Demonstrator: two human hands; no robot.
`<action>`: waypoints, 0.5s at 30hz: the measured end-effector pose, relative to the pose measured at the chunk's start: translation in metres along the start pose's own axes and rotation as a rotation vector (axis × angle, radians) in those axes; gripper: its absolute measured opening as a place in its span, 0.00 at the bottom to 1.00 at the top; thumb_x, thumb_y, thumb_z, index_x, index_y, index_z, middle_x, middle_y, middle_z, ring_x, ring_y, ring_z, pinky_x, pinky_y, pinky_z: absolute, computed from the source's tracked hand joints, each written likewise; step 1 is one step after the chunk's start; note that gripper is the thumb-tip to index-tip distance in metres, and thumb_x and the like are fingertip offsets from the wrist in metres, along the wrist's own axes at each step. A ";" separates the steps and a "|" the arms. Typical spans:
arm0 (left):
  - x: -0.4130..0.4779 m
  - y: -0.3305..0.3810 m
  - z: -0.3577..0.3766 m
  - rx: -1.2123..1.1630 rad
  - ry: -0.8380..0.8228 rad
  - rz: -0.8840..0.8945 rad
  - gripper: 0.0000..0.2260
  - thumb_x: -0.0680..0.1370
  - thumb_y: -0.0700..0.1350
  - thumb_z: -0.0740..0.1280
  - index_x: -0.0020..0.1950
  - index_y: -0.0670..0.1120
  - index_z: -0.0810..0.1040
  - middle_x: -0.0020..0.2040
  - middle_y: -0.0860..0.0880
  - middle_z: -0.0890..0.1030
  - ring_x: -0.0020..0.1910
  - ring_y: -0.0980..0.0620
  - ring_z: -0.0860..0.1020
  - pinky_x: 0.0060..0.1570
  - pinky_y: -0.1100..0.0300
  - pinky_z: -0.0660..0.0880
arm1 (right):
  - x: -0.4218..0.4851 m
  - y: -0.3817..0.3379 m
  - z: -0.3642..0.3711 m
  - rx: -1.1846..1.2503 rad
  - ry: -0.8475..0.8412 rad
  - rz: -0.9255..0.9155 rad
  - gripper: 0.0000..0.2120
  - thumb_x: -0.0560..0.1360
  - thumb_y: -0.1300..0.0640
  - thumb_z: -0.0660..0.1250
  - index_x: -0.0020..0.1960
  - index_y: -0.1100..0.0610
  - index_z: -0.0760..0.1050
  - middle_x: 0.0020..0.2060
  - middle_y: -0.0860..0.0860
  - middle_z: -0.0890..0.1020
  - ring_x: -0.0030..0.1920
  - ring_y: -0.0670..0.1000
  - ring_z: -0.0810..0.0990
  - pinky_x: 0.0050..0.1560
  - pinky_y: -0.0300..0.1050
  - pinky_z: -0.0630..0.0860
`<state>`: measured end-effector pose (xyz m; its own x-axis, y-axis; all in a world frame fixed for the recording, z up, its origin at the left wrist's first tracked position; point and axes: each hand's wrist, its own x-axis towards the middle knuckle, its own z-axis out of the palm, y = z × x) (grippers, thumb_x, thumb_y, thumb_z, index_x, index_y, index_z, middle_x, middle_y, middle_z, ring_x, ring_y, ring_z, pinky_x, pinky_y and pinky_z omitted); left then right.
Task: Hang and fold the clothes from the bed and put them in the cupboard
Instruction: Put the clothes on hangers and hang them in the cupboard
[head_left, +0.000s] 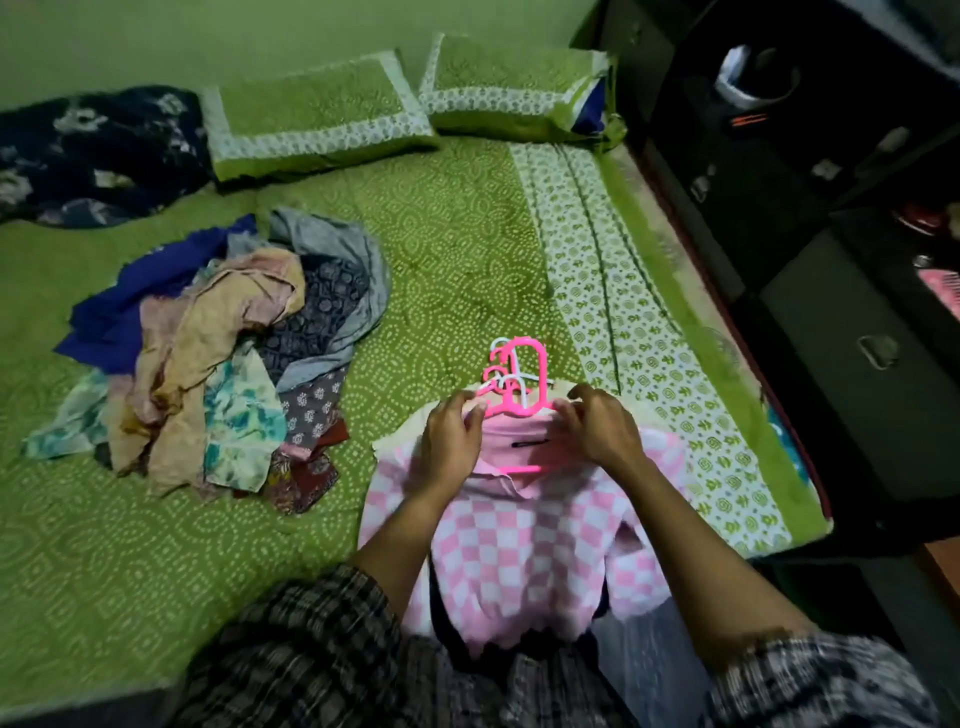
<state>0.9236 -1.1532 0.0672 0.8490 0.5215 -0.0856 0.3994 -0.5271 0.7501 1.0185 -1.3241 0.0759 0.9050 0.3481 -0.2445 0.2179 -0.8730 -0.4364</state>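
A pink-and-white checked shirt (519, 551) lies on the green bed (457, 249) in front of me, on top of a cream garment. A pink hanger (519, 384) sits in its collar, with other pink and white hanger hooks bunched beside it. My left hand (452, 436) grips the left shoulder of the shirt over the hanger. At the right side of the collar, my right hand (597, 431) pinches the fabric. A pile of mixed clothes (218, 364) lies on the bed to the left.
Two green pillows (322, 114) rest at the head of the bed, and a dark floral cloth (93, 156) lies at the far left. A dark cupboard with shelves (831, 182) stands along the bed's right side.
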 end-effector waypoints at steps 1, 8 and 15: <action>0.005 0.003 0.005 -0.029 0.015 -0.087 0.13 0.78 0.43 0.65 0.60 0.38 0.76 0.55 0.37 0.80 0.56 0.40 0.77 0.53 0.55 0.68 | 0.008 0.000 0.005 0.071 -0.023 0.037 0.17 0.79 0.53 0.62 0.62 0.62 0.71 0.55 0.64 0.78 0.57 0.62 0.76 0.53 0.51 0.70; 0.016 0.023 0.021 -0.448 -0.023 -0.522 0.16 0.82 0.50 0.56 0.60 0.40 0.75 0.59 0.42 0.78 0.60 0.43 0.74 0.58 0.56 0.68 | 0.041 -0.022 0.014 0.780 -0.459 0.367 0.26 0.80 0.42 0.55 0.71 0.57 0.63 0.66 0.55 0.71 0.59 0.54 0.70 0.57 0.49 0.66; 0.016 0.031 -0.003 -0.850 0.045 -0.715 0.25 0.82 0.56 0.47 0.74 0.43 0.61 0.71 0.43 0.67 0.67 0.43 0.68 0.61 0.54 0.65 | 0.058 -0.051 0.014 0.938 -0.651 0.429 0.29 0.78 0.36 0.48 0.70 0.54 0.63 0.66 0.60 0.69 0.65 0.58 0.70 0.59 0.52 0.66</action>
<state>0.9490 -1.1595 0.0910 0.4973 0.5547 -0.6671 0.4100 0.5275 0.7441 1.0550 -1.2544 0.0719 0.4280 0.4330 -0.7933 -0.6458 -0.4676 -0.6036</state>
